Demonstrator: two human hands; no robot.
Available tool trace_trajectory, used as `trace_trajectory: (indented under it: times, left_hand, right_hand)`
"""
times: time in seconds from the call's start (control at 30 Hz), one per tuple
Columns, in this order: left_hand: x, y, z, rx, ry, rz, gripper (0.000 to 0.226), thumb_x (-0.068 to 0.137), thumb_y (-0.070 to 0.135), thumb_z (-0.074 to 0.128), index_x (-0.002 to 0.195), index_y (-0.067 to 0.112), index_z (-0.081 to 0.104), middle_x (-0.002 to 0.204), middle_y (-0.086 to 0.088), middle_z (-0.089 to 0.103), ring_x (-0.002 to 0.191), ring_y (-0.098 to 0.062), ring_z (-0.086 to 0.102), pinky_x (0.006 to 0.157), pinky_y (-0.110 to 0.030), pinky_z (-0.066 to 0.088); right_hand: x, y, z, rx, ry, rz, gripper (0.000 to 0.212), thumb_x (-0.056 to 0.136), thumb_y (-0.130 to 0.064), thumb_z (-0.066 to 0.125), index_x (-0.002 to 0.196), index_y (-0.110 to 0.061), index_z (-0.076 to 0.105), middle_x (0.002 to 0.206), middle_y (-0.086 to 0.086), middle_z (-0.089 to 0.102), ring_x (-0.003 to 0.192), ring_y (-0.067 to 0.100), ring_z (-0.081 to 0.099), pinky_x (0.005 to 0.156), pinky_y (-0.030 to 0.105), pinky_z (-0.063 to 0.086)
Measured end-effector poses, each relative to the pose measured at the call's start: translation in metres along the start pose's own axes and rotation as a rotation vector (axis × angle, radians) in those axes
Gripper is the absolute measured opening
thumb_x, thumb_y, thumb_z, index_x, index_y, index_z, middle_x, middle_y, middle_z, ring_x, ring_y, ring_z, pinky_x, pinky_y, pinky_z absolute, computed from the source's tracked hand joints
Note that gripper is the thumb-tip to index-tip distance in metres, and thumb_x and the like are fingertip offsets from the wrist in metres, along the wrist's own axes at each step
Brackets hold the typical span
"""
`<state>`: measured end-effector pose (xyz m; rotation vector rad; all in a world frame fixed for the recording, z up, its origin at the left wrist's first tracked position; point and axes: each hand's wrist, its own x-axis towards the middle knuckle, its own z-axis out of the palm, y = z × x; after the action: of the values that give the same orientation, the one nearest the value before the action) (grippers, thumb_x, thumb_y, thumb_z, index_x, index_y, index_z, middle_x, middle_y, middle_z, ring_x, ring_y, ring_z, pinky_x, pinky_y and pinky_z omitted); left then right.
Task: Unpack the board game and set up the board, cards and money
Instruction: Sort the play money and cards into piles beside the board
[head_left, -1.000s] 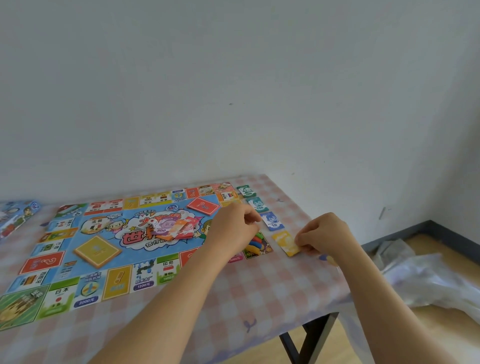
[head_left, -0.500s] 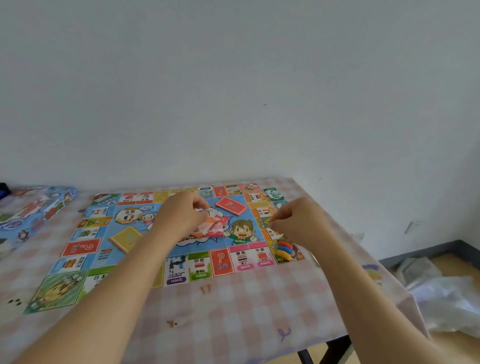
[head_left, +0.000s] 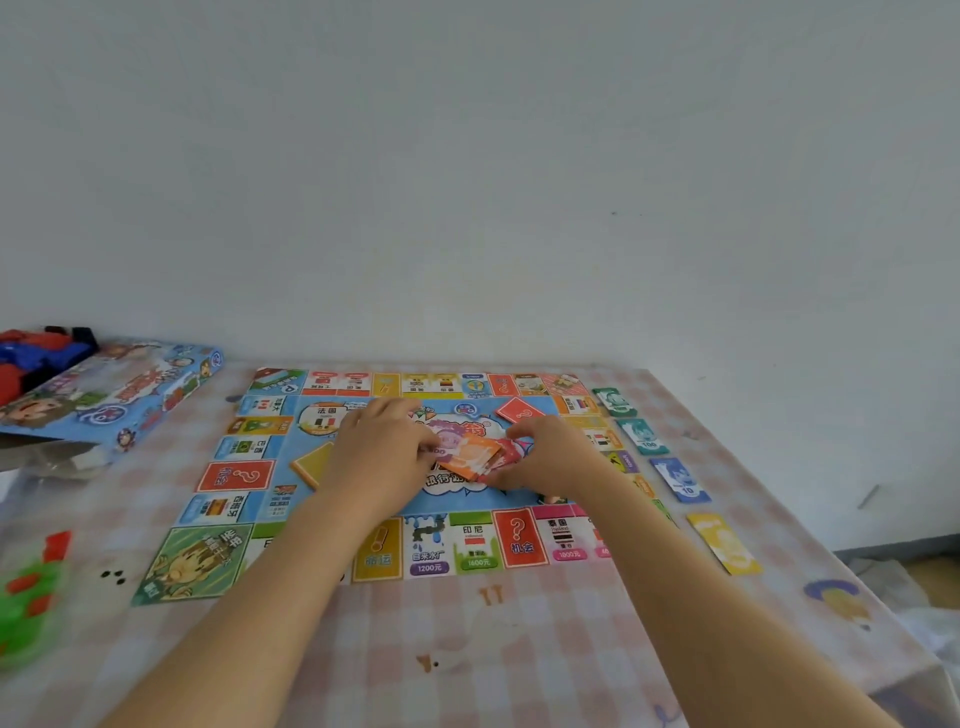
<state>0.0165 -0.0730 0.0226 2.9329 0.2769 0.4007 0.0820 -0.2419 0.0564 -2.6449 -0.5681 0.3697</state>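
Note:
The colourful game board lies flat on the checked table. A loose pile of orange and pink money notes sits at the board's middle. My left hand pinches the pile's left edge. My right hand curls round its right and near side. A red card deck and a yellow card deck lie on the board, the yellow one partly behind my left hand. Right of the board, single notes lie in a row: green, teal, blue, yellow.
The game box lies at the far left with red and blue things behind it. Blurred green and red plastic pieces sit at the near left. The table's right edge drops to the floor. A white wall stands right behind the table.
My right hand left the yellow note beside the board and came to the money pile in the middle. My left hand moved onto the pile too. The view swung left.

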Motion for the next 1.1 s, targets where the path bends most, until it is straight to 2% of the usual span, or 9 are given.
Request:
trace_trajectory:
  times: [0.1,0.2,0.33,0.43,0.53,0.73,0.9,0.97,1.1]
  left_hand:
    - [-0.001,-0.002,0.003,0.022,0.021,-0.011,0.032,0.093,0.042,0.049,0.123,0.036,0.059,0.147,0.007,0.037,0.138,-0.017,0.026,0.113,-0.044,0.020]
    - [-0.001,-0.001,0.005,0.028,0.063,-0.009,0.035,0.092,0.048,0.049,0.123,0.034,0.060,0.145,0.007,0.038,0.137,-0.016,0.026,0.114,-0.043,0.018]
    - [-0.001,0.009,0.007,-0.117,0.079,0.122,0.043,0.088,0.061,0.042,0.117,0.037,0.063,0.141,0.010,0.043,0.132,-0.012,0.031,0.109,-0.039,0.024]
    - [-0.002,0.012,0.004,-0.117,0.017,0.147,0.063,0.081,0.074,0.027,0.115,0.036,0.065,0.136,0.011,0.047,0.127,-0.010,0.033,0.104,-0.036,0.028]
    - [-0.004,0.011,0.003,-0.102,-0.004,0.139,0.077,0.072,0.078,0.017,0.114,0.035,0.066,0.124,0.012,0.053,0.118,-0.009,0.038,0.098,-0.032,0.033]
    - [-0.005,0.011,0.004,-0.102,-0.003,0.114,0.055,0.081,0.072,0.038,0.111,0.036,0.067,0.108,0.010,0.057,0.108,-0.009,0.045,0.092,-0.030,0.037]
    - [-0.006,0.010,0.004,-0.148,0.012,0.120,0.040,0.080,0.063,0.054,0.106,0.036,0.068,0.100,0.014,0.060,0.094,-0.005,0.051,0.081,-0.024,0.044]
    - [-0.005,0.010,0.003,-0.174,0.037,0.119,0.032,0.083,0.057,0.055,0.101,0.035,0.070,0.094,0.014,0.061,0.086,-0.004,0.053,0.072,-0.020,0.043]
    - [-0.004,0.010,0.004,-0.196,0.041,0.110,0.029,0.086,0.053,0.054,0.098,0.033,0.072,0.088,0.014,0.060,0.079,-0.005,0.054,0.064,-0.020,0.044]
  right_hand:
    - [0.003,-0.001,0.001,0.068,-0.001,-0.002,0.060,0.074,-0.028,0.078,0.128,-0.023,0.054,0.126,0.003,0.056,0.075,0.018,0.062,0.075,0.033,0.057]
    - [0.006,0.000,0.001,0.094,-0.006,0.019,0.051,0.068,-0.027,0.083,0.112,-0.022,0.059,0.109,0.003,0.059,0.080,0.021,0.061,0.078,0.037,0.057]
    - [0.008,0.001,0.002,0.119,0.007,0.021,0.044,0.063,-0.025,0.085,0.097,-0.023,0.056,0.101,0.003,0.061,0.084,0.020,0.060,0.074,0.034,0.054]
    - [0.009,0.001,0.002,0.180,-0.006,0.021,0.045,0.064,-0.015,0.084,0.097,-0.021,0.055,0.102,0.006,0.064,0.082,0.019,0.062,0.070,0.031,0.054]
    - [0.010,0.004,0.000,0.276,-0.016,0.040,0.052,0.064,-0.004,0.082,0.108,-0.018,0.059,0.102,0.010,0.065,0.070,0.018,0.064,0.072,0.035,0.059]
    - [0.008,0.011,-0.012,0.295,-0.086,0.077,0.055,0.069,0.007,0.070,0.118,-0.016,0.062,0.102,0.016,0.069,0.081,0.026,0.068,0.086,0.042,0.056]
    - [0.003,0.009,-0.013,0.475,-0.083,0.146,0.039,0.077,0.005,0.068,0.110,-0.015,0.066,0.106,0.013,0.067,0.086,0.027,0.069,0.082,0.037,0.058]
    - [0.003,0.008,-0.010,0.573,-0.062,0.187,0.032,0.079,0.003,0.067,0.106,-0.015,0.068,0.103,0.013,0.068,0.091,0.027,0.070,0.081,0.038,0.059]
    - [0.005,0.008,-0.005,0.652,-0.035,0.198,0.029,0.081,0.000,0.069,0.105,-0.016,0.068,0.096,0.013,0.071,0.087,0.023,0.071,0.080,0.036,0.059]
